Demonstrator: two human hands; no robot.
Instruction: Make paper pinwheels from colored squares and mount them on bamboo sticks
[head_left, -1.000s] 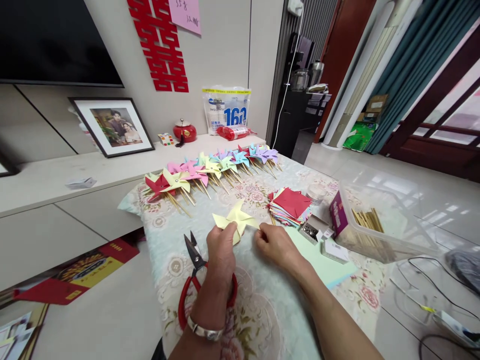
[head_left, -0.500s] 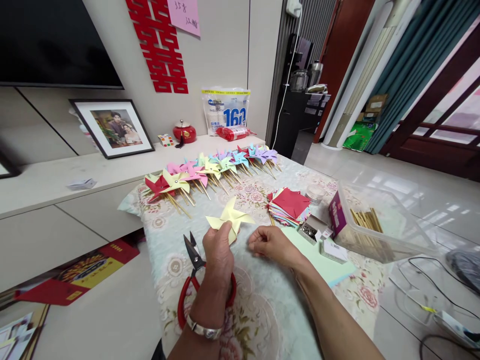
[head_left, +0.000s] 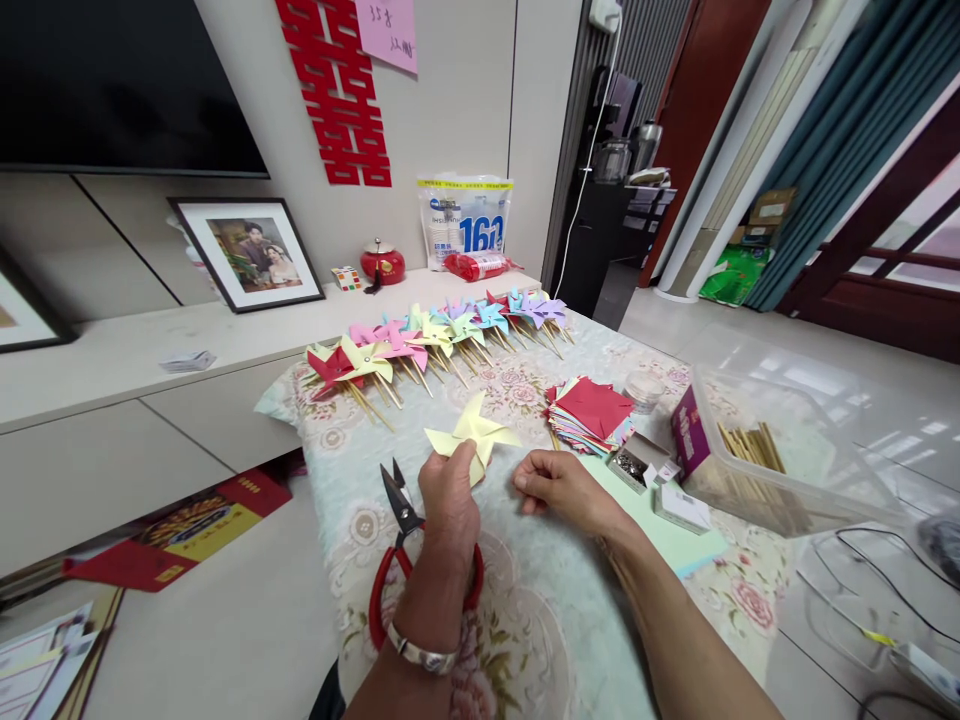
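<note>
My left hand point(head_left: 448, 497) pinches a pale yellow paper pinwheel point(head_left: 472, 434) and holds it just above the flowered tablecloth point(head_left: 540, 610). A short way to the right, my right hand point(head_left: 561, 484) hovers with fingers curled, apart from the pinwheel; I cannot tell whether it holds anything small. Red-handled scissors point(head_left: 401, 545) lie on the cloth under my left wrist. Behind the pinwheel a row of finished coloured pinwheels on wooden sticks point(head_left: 435, 340) runs along the table's far edge.
A stack of coloured paper squares point(head_left: 590, 412), a small box of pins point(head_left: 634, 464), a light green sheet point(head_left: 675, 535) and a clear tub holding wooden sticks point(head_left: 780, 450) lie to the right. A low white cabinet point(head_left: 135, 400) stands left; cables trail on the floor at right.
My right hand has let go of the pinwheel's right tip and drawn back a little. The left hand keeps hold of the pinwheel. The view has shifted slightly.
</note>
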